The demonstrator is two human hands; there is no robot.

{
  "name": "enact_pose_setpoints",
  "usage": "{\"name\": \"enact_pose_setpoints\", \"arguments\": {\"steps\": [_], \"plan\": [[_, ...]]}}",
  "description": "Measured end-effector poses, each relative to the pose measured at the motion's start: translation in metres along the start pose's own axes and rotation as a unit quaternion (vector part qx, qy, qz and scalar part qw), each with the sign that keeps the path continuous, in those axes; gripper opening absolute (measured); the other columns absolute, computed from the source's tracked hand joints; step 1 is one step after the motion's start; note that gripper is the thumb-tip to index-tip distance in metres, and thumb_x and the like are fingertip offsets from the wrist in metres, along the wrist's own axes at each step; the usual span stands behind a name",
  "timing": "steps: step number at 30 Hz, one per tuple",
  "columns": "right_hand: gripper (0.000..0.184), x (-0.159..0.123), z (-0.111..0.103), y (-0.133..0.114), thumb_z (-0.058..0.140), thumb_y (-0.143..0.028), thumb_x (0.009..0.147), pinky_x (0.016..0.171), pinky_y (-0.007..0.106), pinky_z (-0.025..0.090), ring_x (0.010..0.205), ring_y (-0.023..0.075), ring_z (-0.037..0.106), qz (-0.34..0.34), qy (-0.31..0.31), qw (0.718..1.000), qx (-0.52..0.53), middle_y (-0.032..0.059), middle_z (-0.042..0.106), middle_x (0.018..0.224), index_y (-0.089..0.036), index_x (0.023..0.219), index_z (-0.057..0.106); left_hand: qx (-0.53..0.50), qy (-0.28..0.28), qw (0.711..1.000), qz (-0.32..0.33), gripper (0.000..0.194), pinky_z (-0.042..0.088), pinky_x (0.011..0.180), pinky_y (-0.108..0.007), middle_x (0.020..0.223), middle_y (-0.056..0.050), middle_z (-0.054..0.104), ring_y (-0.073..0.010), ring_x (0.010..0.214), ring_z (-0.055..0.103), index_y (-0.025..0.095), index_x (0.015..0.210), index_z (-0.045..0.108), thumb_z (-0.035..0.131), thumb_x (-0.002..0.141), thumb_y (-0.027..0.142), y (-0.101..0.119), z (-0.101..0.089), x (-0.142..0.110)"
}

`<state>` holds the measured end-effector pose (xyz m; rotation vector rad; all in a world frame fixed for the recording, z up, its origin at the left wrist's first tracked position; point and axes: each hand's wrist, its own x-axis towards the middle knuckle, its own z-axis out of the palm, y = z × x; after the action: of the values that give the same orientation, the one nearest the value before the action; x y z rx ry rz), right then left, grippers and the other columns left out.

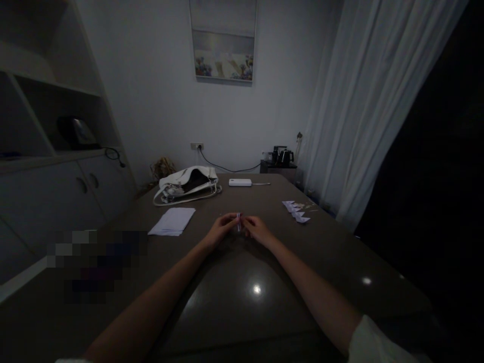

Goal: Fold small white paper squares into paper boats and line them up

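Note:
Near the middle of the dark table, a narrow folded strip of white paper point(239, 222) stands upright between my two hands. My left hand point(221, 228) pinches it from the left, thumb and fingers closed. From the right, my right hand point(257, 229) grips its other edge, fingers curled and partly hidden. To the left lies a stack of white paper sheets point(173, 222). Several folded white paper pieces point(296, 212) with pointed ends sit in a row on the right.
A white handbag point(188, 182) rests at the back left of the table point(242, 322). Behind my hands lies a white power bank point(240, 182) with a short cable. Small scraps point(305, 205) are beside the folded pieces. A blurred patch covers the left edge.

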<state>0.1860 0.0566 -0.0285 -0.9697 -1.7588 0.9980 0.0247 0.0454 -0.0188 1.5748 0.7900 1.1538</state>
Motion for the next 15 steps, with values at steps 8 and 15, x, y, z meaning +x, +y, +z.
{"name": "enact_pose_setpoints", "arguments": {"steps": [8,15], "plan": [[0.040,-0.003,-0.001,-0.012,0.055,-0.048,0.075,0.059,0.023,0.044,0.071,0.0130,0.057,-0.036,0.064,0.997,0.010,0.0054,0.063,0.091,-0.017,0.098,0.060,0.002,0.012,1.000,0.016,0.049,0.043,0.081,-0.032,0.103,-0.011,0.063,-0.0221,0.092,0.057,0.012,0.105,0.059,0.066,0.067,0.043,0.002,0.002,-0.001],[0.036,0.000,-0.001,-0.006,0.062,-0.041,0.070,0.074,0.028,0.046,0.084,0.0161,0.059,-0.059,0.065,0.996,0.031,0.0071,0.063,0.096,-0.017,0.097,0.060,0.051,0.009,0.998,0.046,0.047,0.043,0.083,-0.033,0.099,-0.010,0.062,-0.0195,0.090,0.057,0.011,0.108,0.056,0.066,0.070,0.036,-0.007,-0.002,0.003]]}}
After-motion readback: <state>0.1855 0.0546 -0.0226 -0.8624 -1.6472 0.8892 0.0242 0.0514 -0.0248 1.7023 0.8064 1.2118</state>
